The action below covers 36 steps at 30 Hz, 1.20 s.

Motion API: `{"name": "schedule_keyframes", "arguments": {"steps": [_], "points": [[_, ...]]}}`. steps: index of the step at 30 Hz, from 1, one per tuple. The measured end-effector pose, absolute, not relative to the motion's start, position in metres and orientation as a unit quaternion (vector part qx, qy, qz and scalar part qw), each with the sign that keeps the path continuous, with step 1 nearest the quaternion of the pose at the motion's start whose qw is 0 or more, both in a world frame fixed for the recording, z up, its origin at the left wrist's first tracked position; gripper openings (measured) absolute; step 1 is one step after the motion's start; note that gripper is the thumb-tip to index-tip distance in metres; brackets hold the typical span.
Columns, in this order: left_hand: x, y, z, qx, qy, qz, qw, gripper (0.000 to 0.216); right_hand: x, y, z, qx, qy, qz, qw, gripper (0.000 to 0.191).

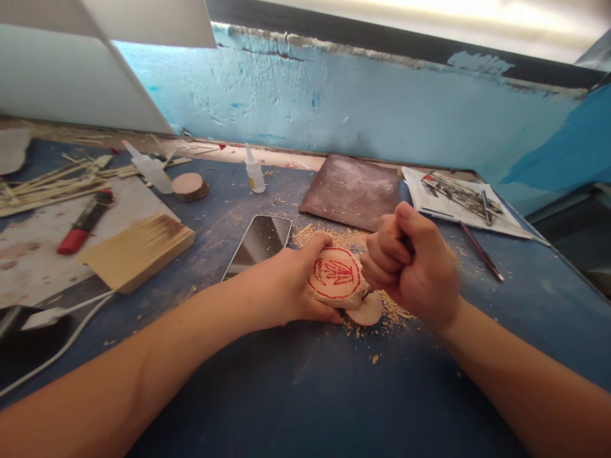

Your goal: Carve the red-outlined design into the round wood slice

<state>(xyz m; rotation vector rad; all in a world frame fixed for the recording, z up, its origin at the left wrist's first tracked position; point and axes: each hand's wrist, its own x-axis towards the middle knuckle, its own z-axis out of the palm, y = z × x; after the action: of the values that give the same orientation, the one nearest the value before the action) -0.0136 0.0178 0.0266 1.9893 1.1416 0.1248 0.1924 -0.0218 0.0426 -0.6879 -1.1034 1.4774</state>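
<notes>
My left hand (305, 280) is closed around the edge of a round wood slice (335, 273), its face tilted up. A red ring and a red leaf-like drawing mark that face. Beneath it, a smaller wood slice (366, 310) lies among wood shavings (398, 308). My right hand (413, 264) forms a fist against the right side of the held slice, thumb on top. A small dark tip shows below this fist, but what the fingers hold is hidden.
Behind my left wrist lies a phone (260, 238). Leftward are a wood block (138, 251), a red marker (86, 222), a wood disc (189, 186) and glue bottles (255, 172). Sandpaper (356, 191) lies at the back, with a pencil (482, 252) and papers (515, 226) to the right.
</notes>
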Motion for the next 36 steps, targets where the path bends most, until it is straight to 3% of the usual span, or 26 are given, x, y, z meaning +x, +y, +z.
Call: {"name": "schedule_keyframes", "arguments": {"steps": [9,19,31,36], "points": [[-0.010,0.022,0.024,0.792,0.454,0.033,0.407,0.128,0.185,-0.042,0.074,-0.308,-0.463,0.582,0.593,0.075],[-0.012,0.021,0.019,0.801,0.443,0.066,0.396,0.120,0.174,-0.040,0.054,-0.318,-0.458,0.576,0.598,0.076],[-0.010,0.012,0.028,0.813,0.386,0.150,0.410,0.106,0.177,-0.053,0.084,-0.331,-0.482,0.552,0.594,0.076],[-0.012,0.012,0.025,0.815,0.366,0.164,0.419,0.106,0.171,-0.054,0.077,-0.330,-0.490,0.560,0.580,0.067]]}}
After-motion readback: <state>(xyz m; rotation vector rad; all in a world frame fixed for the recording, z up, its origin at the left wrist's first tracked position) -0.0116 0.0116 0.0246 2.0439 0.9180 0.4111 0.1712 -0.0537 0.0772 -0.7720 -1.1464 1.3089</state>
